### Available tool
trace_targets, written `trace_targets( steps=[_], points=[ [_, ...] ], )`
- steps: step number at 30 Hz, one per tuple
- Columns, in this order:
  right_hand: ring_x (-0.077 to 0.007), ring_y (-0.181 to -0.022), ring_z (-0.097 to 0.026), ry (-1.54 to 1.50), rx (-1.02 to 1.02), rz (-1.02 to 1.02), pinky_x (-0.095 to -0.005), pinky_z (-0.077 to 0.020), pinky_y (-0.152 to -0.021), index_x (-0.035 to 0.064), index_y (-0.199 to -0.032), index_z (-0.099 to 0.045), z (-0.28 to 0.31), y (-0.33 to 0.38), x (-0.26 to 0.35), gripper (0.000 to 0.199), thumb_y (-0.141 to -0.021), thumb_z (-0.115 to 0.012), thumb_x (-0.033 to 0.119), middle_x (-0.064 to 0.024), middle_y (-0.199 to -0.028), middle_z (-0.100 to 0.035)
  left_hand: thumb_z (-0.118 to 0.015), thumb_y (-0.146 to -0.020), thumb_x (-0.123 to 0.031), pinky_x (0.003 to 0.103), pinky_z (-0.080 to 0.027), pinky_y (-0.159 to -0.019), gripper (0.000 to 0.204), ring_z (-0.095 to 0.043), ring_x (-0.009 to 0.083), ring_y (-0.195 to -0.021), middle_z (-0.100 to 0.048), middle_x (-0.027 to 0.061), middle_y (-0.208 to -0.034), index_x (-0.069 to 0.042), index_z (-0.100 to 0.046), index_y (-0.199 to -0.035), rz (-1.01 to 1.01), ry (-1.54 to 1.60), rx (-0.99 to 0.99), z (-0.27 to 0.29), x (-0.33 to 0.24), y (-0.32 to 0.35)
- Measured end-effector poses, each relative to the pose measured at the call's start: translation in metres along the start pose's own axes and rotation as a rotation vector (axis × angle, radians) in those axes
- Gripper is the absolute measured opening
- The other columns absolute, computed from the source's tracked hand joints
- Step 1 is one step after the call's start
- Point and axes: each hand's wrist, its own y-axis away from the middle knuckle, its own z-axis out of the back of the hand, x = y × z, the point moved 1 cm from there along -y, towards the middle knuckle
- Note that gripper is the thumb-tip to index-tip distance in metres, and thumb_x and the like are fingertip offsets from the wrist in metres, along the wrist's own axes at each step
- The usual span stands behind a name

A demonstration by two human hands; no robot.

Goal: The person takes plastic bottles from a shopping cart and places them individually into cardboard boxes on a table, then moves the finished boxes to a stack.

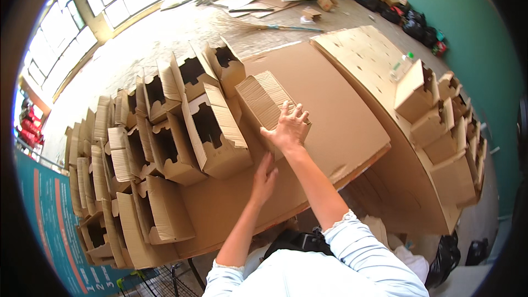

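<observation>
A brown cardboard box [258, 97] sits near the middle of the cardboard-covered table [341, 115], its ribbed upper faces turned up. My right hand [290, 128] lies over the near right part of this box with the fingers spread. Beside the box's near left edge is my left hand [265, 177], its fingers stretched out and nothing in its grasp; whether its fingertips touch the box I cannot tell. Close by on the left stands an open cardboard box [220, 132] with a notched, dark opening.
Several open boxes [170, 146] crowd the table's left side. On the right, more boxes [454, 170] line a wooden board [360, 49] with a clear bottle [401, 66]. A broom [280, 26], flattened cardboard [264, 0] and black bags [415, 27] lie on the floor beyond.
</observation>
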Motion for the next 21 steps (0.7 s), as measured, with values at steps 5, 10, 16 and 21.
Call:
trace_targets(
  steps=[5,10,16,21],
  points=[
    [-0.0440,-0.128,-0.038,0.011,0.072,0.025,-0.0442,-0.0513,-0.091,0.0059,-0.147,-0.030,0.000,-0.025,0.047,0.112,-0.064,-0.070,0.070,-0.0254,-0.144,-0.036,-0.057,-0.093,-0.013,0.036,-0.042,-0.104,0.044,-0.038,0.0268,-0.137,-0.036,0.0166,-0.150,-0.002,-0.049,-0.135,0.284,0.020,-0.072,-0.009,0.016,0.087],
    [-0.0453,-0.128,-0.040,0.084,0.152,0.084,-0.0398,-0.0576,-0.073,0.0053,-0.149,-0.025,0.006,-0.030,0.062,0.114,-0.067,-0.065,0.073,-0.0259,-0.147,-0.032,-0.058,-0.093,-0.015,0.034,-0.046,-0.098,0.036,-0.052,0.0229,-0.122,-0.053,0.0157,-0.134,0.000,-0.056,-0.126,0.394,0.010,-0.337,-0.017,-0.006,0.146],
    [-0.0482,-0.126,-0.041,0.028,0.095,0.149,-0.0462,-0.0531,-0.090,0.0025,-0.148,-0.029,-0.003,-0.041,0.049,0.105,-0.075,-0.057,0.073,-0.0303,-0.146,-0.031,-0.059,-0.093,-0.015,0.033,-0.050,-0.091,0.034,-0.061,0.0222,-0.108,-0.061,0.0151,-0.121,0.003,-0.058,-0.121,0.356,-0.088,-0.433,-0.016,0.000,0.154],
    [-0.0451,-0.132,-0.037,-0.460,0.010,0.430,-0.0503,-0.0409,-0.103,-0.0003,-0.145,-0.032,-0.021,-0.025,-0.026,0.089,-0.087,-0.051,0.064,-0.0284,-0.148,-0.030,-0.060,-0.091,-0.013,0.036,-0.050,-0.091,0.031,-0.061,0.0279,-0.108,-0.060,0.0184,-0.121,0.003,-0.059,-0.118,0.280,-0.124,-0.354,-0.022,-0.031,0.153]
  ],
)
